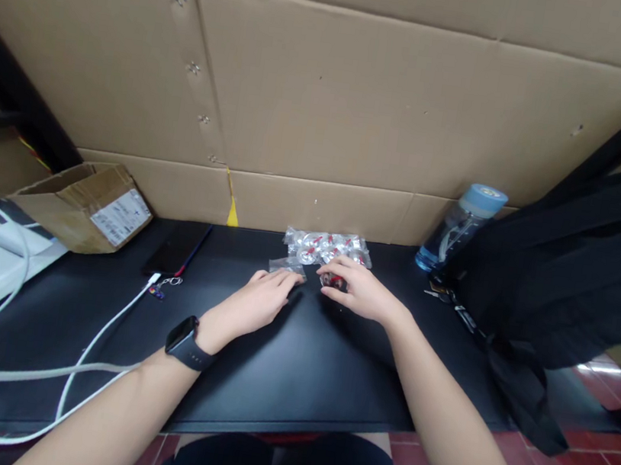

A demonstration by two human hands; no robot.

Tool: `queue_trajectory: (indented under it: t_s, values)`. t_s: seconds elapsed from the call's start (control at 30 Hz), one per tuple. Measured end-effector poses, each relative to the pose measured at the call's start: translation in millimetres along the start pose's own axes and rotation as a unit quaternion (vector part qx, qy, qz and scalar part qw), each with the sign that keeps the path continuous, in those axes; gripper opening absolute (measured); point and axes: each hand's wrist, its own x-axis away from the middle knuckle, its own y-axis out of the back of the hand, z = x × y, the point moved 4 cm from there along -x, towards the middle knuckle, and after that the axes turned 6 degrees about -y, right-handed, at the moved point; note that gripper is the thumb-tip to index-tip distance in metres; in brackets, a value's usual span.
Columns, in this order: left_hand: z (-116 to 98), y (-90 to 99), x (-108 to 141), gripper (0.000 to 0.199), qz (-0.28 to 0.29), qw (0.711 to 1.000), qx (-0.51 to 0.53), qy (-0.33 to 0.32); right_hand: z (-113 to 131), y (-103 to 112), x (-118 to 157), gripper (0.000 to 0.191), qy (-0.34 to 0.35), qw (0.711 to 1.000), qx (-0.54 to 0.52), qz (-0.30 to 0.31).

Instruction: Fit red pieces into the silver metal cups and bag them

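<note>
Two hands on your job | right hand: your fingers are part-curled, closed on a red item between thumb and fingertips | left hand: your fingers are nearly straight, tips at a clear bag, grip unclear | packets: on the tabletop, just beyond your fingers

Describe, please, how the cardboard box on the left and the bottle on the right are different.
The cardboard box is plain brown and opaque; the bottle is see-through with a blue tint.
The cardboard box gapes open, while the bottle has its lid on.
The cardboard box is angular; the bottle is rounded.
Both are on the black table.
</note>
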Motion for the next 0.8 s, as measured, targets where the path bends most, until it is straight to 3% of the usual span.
queue_trajectory:
  t_s: [0.13,0.27,0.5,0.8]
  values:
    - [10.9,-5.9,3.2,0.041,0.018,0.999,-0.021,0.033,0.8,-1.1,0.4,0.031,-0.008,1.0,-0.002,0.008]
    - [14.2,-8.7,3.1,0.037,0.006,1.0,-0.009,0.015,0.8,-1.1,0.7,0.031,-0.01,1.0,-0.002,0.009]
    - [5.2,-9.4,2.8,0.037,0.031,1.0,0.001,0.002,3.4,-0.3,0.7,0.036,-0.003,1.0,0.008,0.013]
    - [-8.6,-2.1,4.9,0.044,0.072,0.995,0.053,-0.033,10.1,-7.1,0.2,0.039,-0.03,0.996,0.038,0.072]
